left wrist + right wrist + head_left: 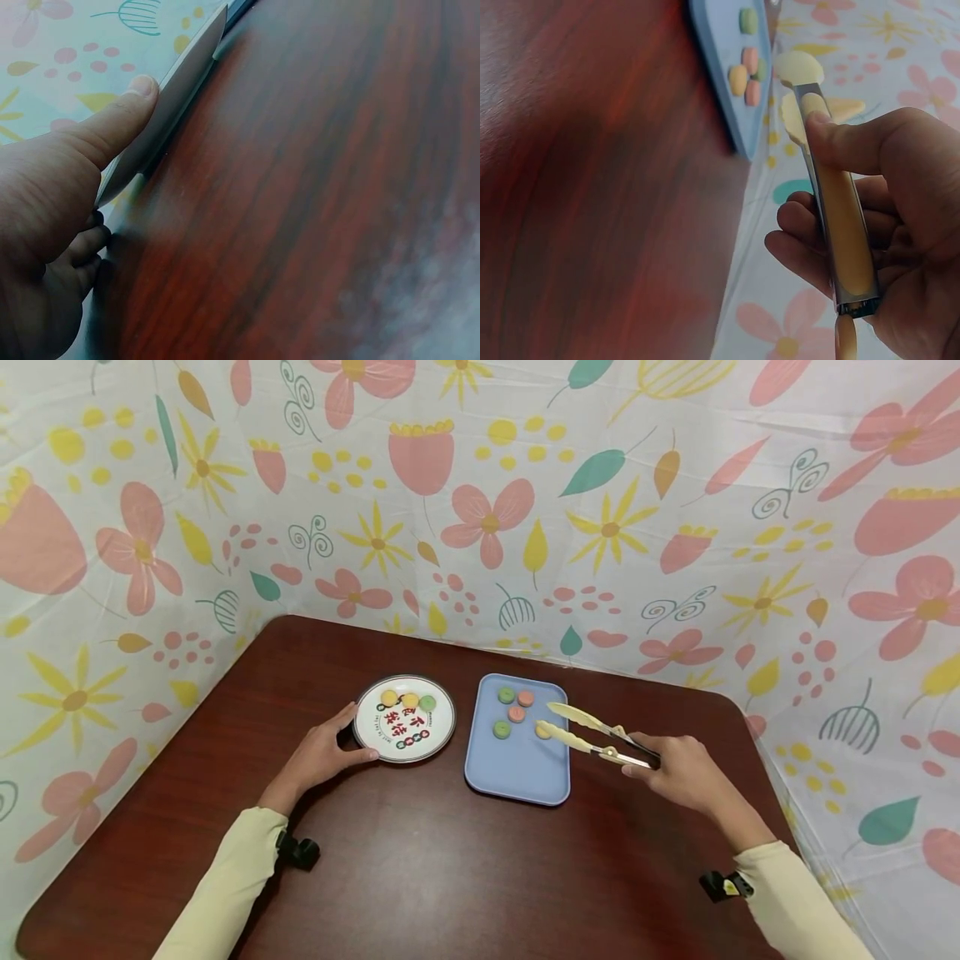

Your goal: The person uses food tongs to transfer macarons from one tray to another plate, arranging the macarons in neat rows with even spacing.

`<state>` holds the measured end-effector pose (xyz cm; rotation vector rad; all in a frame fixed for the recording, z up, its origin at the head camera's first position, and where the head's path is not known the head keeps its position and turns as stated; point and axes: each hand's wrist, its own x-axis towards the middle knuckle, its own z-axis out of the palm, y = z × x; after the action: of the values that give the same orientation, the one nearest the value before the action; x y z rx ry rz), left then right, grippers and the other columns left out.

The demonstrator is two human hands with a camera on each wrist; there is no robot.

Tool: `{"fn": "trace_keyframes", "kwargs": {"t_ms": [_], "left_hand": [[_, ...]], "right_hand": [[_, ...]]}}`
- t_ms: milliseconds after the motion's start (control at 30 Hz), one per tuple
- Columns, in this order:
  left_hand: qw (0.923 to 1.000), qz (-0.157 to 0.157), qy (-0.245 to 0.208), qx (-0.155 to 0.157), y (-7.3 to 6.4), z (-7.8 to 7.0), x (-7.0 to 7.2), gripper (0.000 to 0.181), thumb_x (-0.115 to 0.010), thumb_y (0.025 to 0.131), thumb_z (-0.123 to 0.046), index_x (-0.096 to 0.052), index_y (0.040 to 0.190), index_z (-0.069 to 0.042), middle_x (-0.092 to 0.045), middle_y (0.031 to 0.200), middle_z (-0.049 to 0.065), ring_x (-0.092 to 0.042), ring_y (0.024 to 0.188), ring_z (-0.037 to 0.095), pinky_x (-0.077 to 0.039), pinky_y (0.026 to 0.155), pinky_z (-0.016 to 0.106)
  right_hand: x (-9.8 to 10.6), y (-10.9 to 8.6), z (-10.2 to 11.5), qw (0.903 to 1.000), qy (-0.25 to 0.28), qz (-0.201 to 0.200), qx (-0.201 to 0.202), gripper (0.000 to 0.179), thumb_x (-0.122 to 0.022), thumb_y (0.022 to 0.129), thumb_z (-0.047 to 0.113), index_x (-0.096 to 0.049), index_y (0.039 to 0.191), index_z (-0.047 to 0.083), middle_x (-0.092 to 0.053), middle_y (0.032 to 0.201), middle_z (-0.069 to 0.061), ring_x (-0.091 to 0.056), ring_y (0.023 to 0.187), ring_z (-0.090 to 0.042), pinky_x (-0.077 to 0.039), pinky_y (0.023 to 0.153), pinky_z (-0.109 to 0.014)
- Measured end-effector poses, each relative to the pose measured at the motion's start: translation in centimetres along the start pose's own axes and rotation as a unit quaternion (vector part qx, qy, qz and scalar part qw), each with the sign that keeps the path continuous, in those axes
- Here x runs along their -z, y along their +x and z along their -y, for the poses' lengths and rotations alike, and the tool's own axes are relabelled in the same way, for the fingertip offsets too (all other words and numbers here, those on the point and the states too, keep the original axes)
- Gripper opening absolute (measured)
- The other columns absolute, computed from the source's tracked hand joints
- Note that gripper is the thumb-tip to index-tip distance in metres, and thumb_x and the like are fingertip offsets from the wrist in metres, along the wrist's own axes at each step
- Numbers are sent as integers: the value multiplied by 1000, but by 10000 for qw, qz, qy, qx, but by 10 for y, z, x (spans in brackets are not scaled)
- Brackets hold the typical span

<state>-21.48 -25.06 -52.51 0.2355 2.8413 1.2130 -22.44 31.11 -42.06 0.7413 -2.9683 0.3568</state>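
My left hand (324,750) grips the left rim of a round white plate (366,724) with red characters and a dark edge. In the left wrist view, the thumb lies along the side of the plate (161,124). Two yellow macarons (409,701) and a green macaron (427,703) sit near the plate's far side. My right hand (682,768) holds metal tongs (611,755) with cream scalloped tips, spread apart. These tips hover over the right side of a blue tray (517,772), close to a yellow macaron (543,729) that is partly hidden.
Several green and pink macarons (517,714) lie towards the tray's far end. Plate and tray stand side by side on a dark brown wooden table (450,868). A flower-patterned cloth (487,468) hangs behind and beside the table.
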Motion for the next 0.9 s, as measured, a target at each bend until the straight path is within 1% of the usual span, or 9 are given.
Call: {"fn": "trace_keyframes", "kwargs": {"t_ms": [300, 433, 533, 667, 900], "left_hand": [[10000, -14, 9, 39, 1, 1, 0, 116, -79, 79, -65, -24, 163, -8, -22, 169, 12, -25, 153, 36, -35, 116, 57], [10000, -28, 42, 25, 1, -1, -1, 116, -79, 79, -65, -25, 163, -7, -23, 168, 14, -26, 153, 37, -35, 115, 58], [10000, -36, 66, 4, 2, -1, -1, 115, -79, 79, -64, -25, 162, -7, -24, 168, 15, -27, 152, 38, -35, 115, 58], [10000, -51, 54, 4, 1, -1, -1, 114, -80, 79, -63, -25, 162, -6, -24, 168, 15, -27, 152, 38, -35, 115, 57], [10000, -62, 55, -24, 1, 0, 0, 113, -80, 80, -61, -26, 162, -5, -24, 168, 15, -26, 152, 38, -35, 115, 58]], "right_hand": [[-11, -8, -10, 9998, 117, 95, -130, 51, -83, 86, 28, -70, 126, -2, -72, 81, -1, -50, 63, -13, -44, 63, -37], [-15, -8, -11, 9996, 174, 140, -166, 51, -83, 86, 27, -71, 125, -2, -71, 79, 1, -49, 63, -13, -44, 62, -36], [-17, -8, -11, 9995, 171, 172, -191, 51, -83, 86, 27, -70, 125, -3, -71, 80, 0, -48, 62, -12, -43, 61, -35], [-18, -6, -11, 9995, 118, 237, -198, 51, -83, 87, 27, -70, 126, -4, -67, 75, 1, -46, 60, -12, -41, 60, -34], [-17, 0, -7, 9996, 48, 268, -79, 48, -82, 87, 26, -71, 124, -3, -59, 67, 6, -44, 58, -12, -38, 56, -32]]}}
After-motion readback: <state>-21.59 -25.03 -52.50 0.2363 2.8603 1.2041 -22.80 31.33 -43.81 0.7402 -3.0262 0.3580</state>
